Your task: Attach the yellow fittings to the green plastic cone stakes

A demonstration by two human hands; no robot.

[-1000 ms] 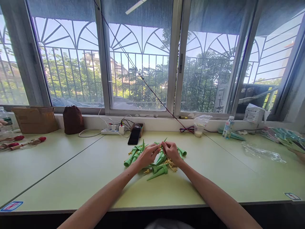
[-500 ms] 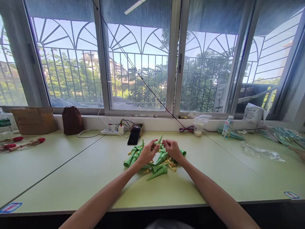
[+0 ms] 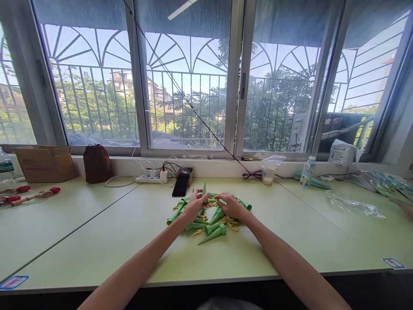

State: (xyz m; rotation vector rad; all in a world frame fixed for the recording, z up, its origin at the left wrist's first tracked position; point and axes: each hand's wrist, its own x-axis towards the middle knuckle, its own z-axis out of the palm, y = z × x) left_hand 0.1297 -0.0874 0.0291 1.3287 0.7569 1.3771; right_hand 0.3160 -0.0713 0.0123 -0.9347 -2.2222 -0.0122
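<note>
My left hand (image 3: 193, 204) is closed around a green plastic watering spike (image 3: 204, 187), its tip pointing up. Over the pile, my right hand (image 3: 230, 204) has its fingers bent and drawn together just right of that spike; whatever is between the fingertips is too small to make out. Beneath and around both hands lie several more green spikes, one of them a loose spike (image 3: 213, 235) at the front of the pile. Small yellow plastic pieces (image 3: 230, 224) are scattered among them, and a single yellow piece (image 3: 197, 232) sits toward the front left.
Behind the pile are a black phone (image 3: 181, 184) and a power strip (image 3: 151, 177). A brown pouch (image 3: 97, 164) and a cardboard box (image 3: 45, 164) stand back left. At right are a plastic cup (image 3: 267, 175), a bottle (image 3: 307, 172) and a clear wrapper (image 3: 355, 205). Another person's hand shows at far right.
My left hand has moved slightly left with the spike, which now stands more upright. My right hand has lowered toward the yellow pieces and shifted a little left, its fingers now pointing left.
</note>
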